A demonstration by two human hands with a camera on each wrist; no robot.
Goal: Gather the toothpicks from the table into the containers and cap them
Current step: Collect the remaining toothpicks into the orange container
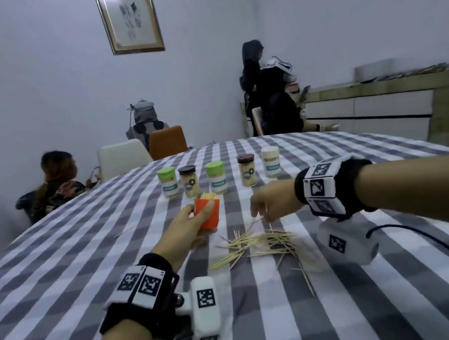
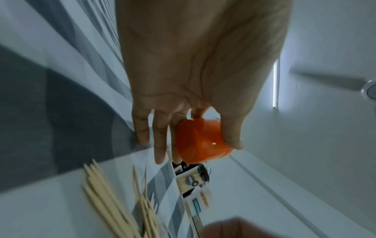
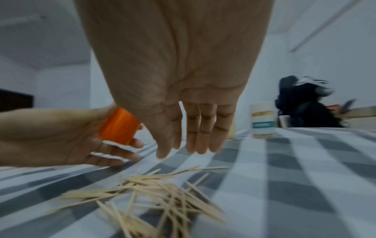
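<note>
— Two hands, so what is each one doing?

— My left hand (image 1: 186,225) grips the orange container (image 1: 207,211): thumb down one side, fingers curled round the other, as the left wrist view shows. It is lifted off the tablecloth (image 1: 62,270) and tilted a little, and pale toothpick ends stick out of its open mouth.

— And the other hand?

— My right hand (image 1: 272,202) hangs above the table at about three o'clock from the container, near it but not touching. In the right wrist view the fingers (image 3: 200,128) point down, nearly straight and close together, with nothing clearly between them. In the head view a thin pale stick shows at the fingertips, but it is blurred, and I cannot tell whether I pinch it or it lies on the cloth behind.

— Where are the rest of the toothpicks?

— The loose toothpicks (image 1: 261,244) lie in a crossed heap on the cloth at about six o'clock from my right hand, with a few strays trailing off toward five o'clock.

— Any other containers?

— Five capped jars (image 1: 217,176) stand in a row at twelve o'clock, beyond both hands: two with green lids, two dark, one white. All look filled.
</note>
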